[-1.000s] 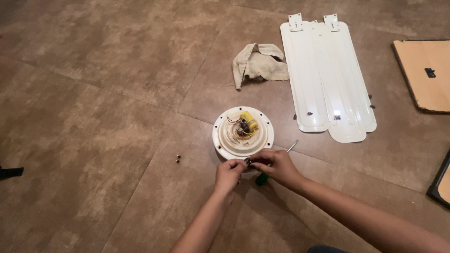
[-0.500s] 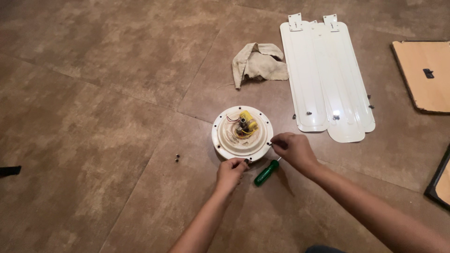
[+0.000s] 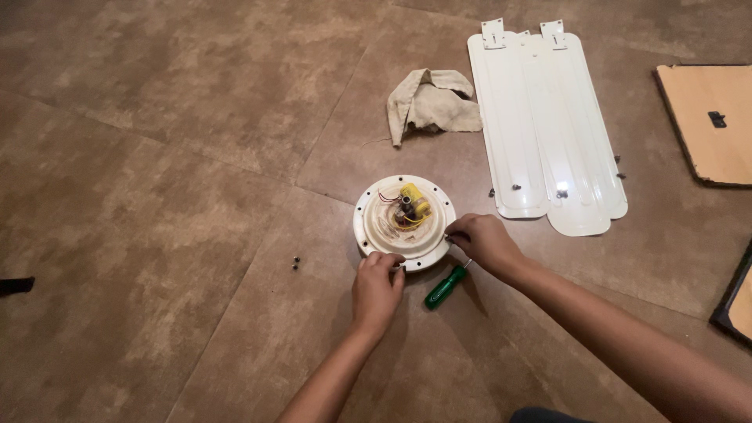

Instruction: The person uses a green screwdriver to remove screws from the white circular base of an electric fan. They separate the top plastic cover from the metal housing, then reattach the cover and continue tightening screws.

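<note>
Left hand (image 3: 376,286), fingers curled, touches the rim of the motor housing (image 3: 404,222) at 6 o'clock; what it pinches cannot be told. Right hand (image 3: 482,239), fingers bunched, meets the rim at 3 o'clock. Housing lies flat on the floor (image 3: 157,157), open face up, yellow capacitor (image 3: 413,202) inside. Screwdriver (image 3: 446,285) lies between the hands, long axis from 7 to 1 o'clock, tip toward 1. Blades (image 3: 548,125) lie at 1 o'clock, long axes 12 to 6; cloth (image 3: 431,104) at 12.

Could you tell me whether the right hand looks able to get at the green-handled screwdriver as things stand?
Probably yes: the green-handled screwdriver lies bare on the floor just beside the right hand, with nothing over it.
</note>
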